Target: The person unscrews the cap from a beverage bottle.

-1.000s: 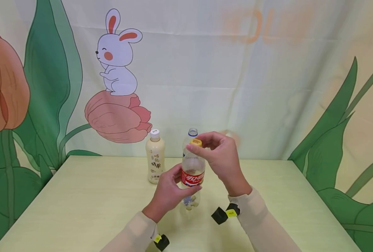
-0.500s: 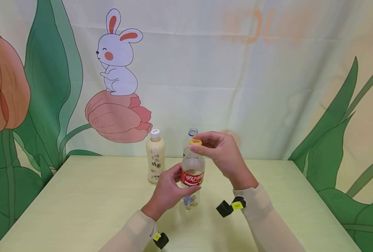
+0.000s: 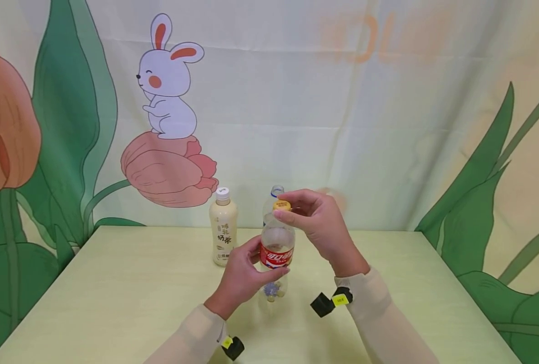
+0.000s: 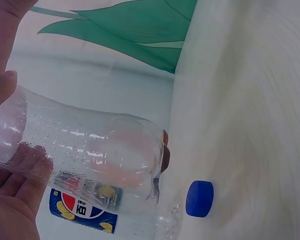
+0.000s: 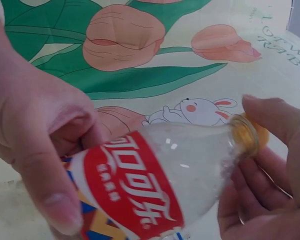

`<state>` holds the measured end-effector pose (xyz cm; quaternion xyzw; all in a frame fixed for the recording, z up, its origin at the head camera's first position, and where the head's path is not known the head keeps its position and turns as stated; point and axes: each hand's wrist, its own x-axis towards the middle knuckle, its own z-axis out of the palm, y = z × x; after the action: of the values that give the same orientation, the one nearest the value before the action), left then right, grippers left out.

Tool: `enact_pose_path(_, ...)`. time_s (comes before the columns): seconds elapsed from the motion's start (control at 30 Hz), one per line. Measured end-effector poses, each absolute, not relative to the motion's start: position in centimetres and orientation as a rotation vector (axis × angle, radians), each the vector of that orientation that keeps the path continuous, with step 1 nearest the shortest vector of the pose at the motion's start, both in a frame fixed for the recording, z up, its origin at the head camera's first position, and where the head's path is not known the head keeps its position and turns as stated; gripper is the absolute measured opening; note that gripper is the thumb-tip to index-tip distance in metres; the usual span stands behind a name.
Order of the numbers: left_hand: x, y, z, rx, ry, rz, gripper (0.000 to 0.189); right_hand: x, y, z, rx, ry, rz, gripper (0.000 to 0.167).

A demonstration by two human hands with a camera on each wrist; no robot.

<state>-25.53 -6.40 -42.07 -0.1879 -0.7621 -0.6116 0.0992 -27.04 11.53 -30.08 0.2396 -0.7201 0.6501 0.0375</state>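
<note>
My left hand (image 3: 244, 275) grips a clear plastic cola bottle (image 3: 279, 235) with a red label, round its lower part. The bottle is held up above the table, nearly upright. At its mouth is a yellow bottle cap (image 3: 281, 206), and my right hand (image 3: 326, 225) pinches that cap between thumb and fingers. In the right wrist view the cap (image 5: 260, 134) sits at the end of the bottle's neck. The bottle looks empty of drink, with small droplets (image 4: 65, 130) on its wall in the left wrist view.
Behind the held bottle stands an uncapped clear bottle (image 3: 277, 191) with a blue neck ring; its blue label (image 4: 85, 211) shows in the left wrist view. A blue cap (image 4: 199, 199) lies on the table (image 3: 137, 293). Left of them stands a capped milk tea bottle (image 3: 224, 227).
My right wrist has swung out to the right and its thumb has shifted round the yellow cap, then moved back slightly. The left hand and the bottle have barely moved.
</note>
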Motion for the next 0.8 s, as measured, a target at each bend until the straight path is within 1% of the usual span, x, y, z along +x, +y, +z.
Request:
enact_pose_path(0.2,-25.5,-6.4,-42.1,-0.547,-2.239,-1.805,0.065,-26.1,10.6,-30.3,0.546,-2.172,1.91,0.031)
enact_pose_path(0.37,-25.5,-6.2,-42.3,-0.558,-2.228,-1.813,0.065,-25.6,10.0,-30.2,0.452,-2.173,1.82,0.035)
enact_pose_path(0.57,-25.3,-6.1,-42.3,-0.562,-2.23,-1.826,0.066,-25.2,9.7,-30.1,0.414,-2.148,1.814,0.034)
enact_pose_path(0.8,-25.3,-6.1,-42.1,-0.546,-2.229,-1.832,0.064,-25.2,9.9,-30.0,0.443,-2.151,1.79,0.032)
